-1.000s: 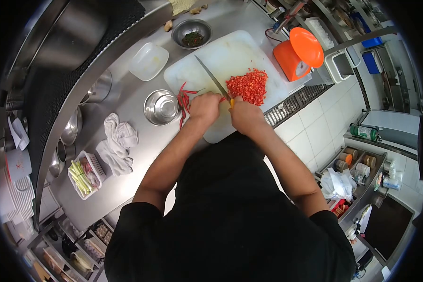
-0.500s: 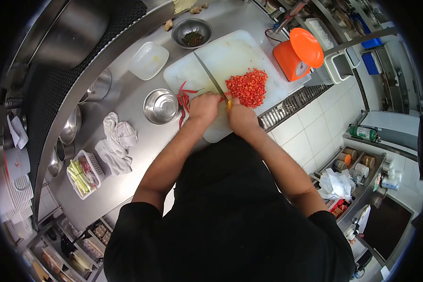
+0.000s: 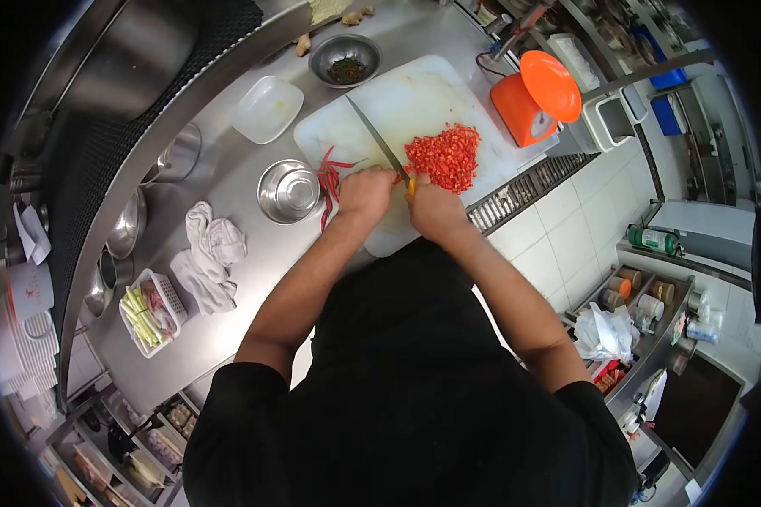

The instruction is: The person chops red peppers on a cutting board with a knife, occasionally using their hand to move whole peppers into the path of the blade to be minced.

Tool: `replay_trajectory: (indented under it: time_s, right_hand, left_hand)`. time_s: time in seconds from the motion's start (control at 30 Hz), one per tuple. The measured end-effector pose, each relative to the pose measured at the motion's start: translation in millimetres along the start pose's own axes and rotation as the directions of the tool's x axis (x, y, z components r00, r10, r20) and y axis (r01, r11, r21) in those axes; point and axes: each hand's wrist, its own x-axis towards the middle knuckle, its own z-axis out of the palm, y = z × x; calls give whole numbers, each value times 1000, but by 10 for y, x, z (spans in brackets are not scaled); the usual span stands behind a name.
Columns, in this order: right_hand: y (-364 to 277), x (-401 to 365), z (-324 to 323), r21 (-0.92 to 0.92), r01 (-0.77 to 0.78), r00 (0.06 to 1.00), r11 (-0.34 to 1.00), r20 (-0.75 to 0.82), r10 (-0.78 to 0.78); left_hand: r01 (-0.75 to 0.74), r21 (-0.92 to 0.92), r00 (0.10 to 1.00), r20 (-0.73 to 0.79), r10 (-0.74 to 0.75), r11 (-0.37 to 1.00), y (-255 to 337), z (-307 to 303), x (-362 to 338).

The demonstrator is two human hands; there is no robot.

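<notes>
My right hand (image 3: 434,209) is wrapped round the yellow handle of a kitchen knife (image 3: 374,130), whose long blade slants to the far left over the white cutting board (image 3: 431,80). Close beside the blade, the curled fingers of my left hand (image 3: 367,193) press on a red chilli (image 3: 396,178), of which only a small red end shows. A heap of chopped red chilli (image 3: 445,157) lies to the right of the knife. Several whole chillies (image 3: 331,180) rest at the board's left edge, partly hanging over it.
Left of the board stand a steel bowl (image 3: 288,193) and a white dish (image 3: 268,110). A bowl of dark green bits (image 3: 345,57) is behind. An orange scale (image 3: 528,106) stands right. Cloths (image 3: 211,253) and a white basket (image 3: 152,314) lie on the steel counter.
The knife and both hands have shifted very slightly to the left. Both grips and the chopped heap look much the same.
</notes>
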Motion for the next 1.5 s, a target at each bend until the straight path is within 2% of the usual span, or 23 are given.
replay_trajectory:
  time_s: [0.13,0.33,0.53,0.67,0.93,1.03,1.23,1.33,1.43,1.5]
  right_hand:
    - [-54,-153,-266,-17,-8,999,1000,51,9]
    - [-20,6,41,38,-55,998,998,16,54]
    - [-66,-146,-238,12,0,998,1000,55,-1]
    - [39,-40,165,59,-7,999,998,-45,10]
    - [97,-20,45,46,24,998,999,-55,-22]
    - [28,-149,-120,6,-1,1000,1000,28,0]
    - [-104,-267,-257,-73,22,999,997,39,-19]
    - [-58,-166,26,-84,-8,1000,996,-16,7]
    - [0,-39,174,-21,19,996,1000,-82,-21]
    - [8,-12,154,-50,35,998,998,-50,-38]
  left_hand:
    - [12,17,1000,14,-12,1000,13,-23,9]
    - [-1,11,1000,24,1,1000,-23,1,37]
    - [9,31,1000,6,-9,999,8,-24,-3]
    - [20,16,1000,11,-20,1000,33,-43,-12]
    - [27,16,998,-63,-26,1000,47,35,-110]
    - [24,-121,992,-121,-39,992,28,38,-176]
    - [50,-174,991,-113,-70,983,11,56,-149]
    - [57,-171,991,-111,-77,984,-2,87,-127]
    - [80,-133,989,-109,-95,988,7,82,-113]
    - [90,-128,990,-97,-103,988,23,58,-143]
